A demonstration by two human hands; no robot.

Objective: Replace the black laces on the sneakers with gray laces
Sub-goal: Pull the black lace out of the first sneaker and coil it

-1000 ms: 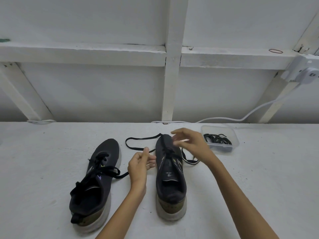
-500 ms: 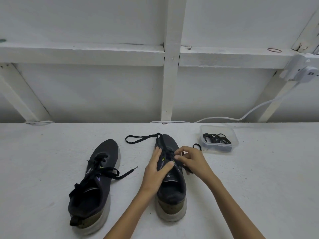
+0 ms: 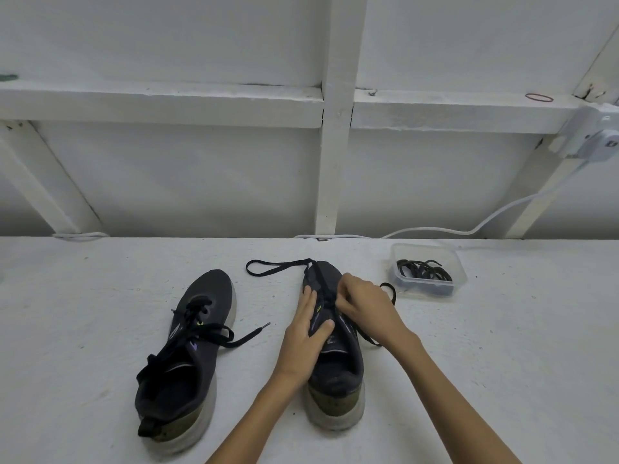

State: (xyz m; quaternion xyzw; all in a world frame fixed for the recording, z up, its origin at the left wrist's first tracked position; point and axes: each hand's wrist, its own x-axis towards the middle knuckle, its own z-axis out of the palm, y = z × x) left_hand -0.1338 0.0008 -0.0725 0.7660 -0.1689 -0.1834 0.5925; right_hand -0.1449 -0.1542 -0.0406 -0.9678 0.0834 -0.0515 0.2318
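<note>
Two dark sneakers with pale soles lie on the white table, toes pointing away from me. The left sneaker (image 3: 187, 356) keeps its black lace, loosely undone. On the right sneaker (image 3: 335, 370), my left hand (image 3: 303, 343) presses the left side of the upper, fingers straight and thumb on the tongue. My right hand (image 3: 366, 308) pinches the black lace (image 3: 278, 265) at the eyelets near the toe. One loose end of that lace loops out to the left past the toe; another trails right of the shoe. Nothing in view is plainly a gray lace.
A clear plastic tub (image 3: 430, 261) holding dark coiled laces stands at the back right. A white cable (image 3: 469, 231) runs along the table's far edge to a wall box (image 3: 599, 142). White wooden framing rises behind the table.
My left hand let go of the lace end and came to rest on the right sneaker's side. My right hand dropped from above the toe onto the lacing and pinched it.
</note>
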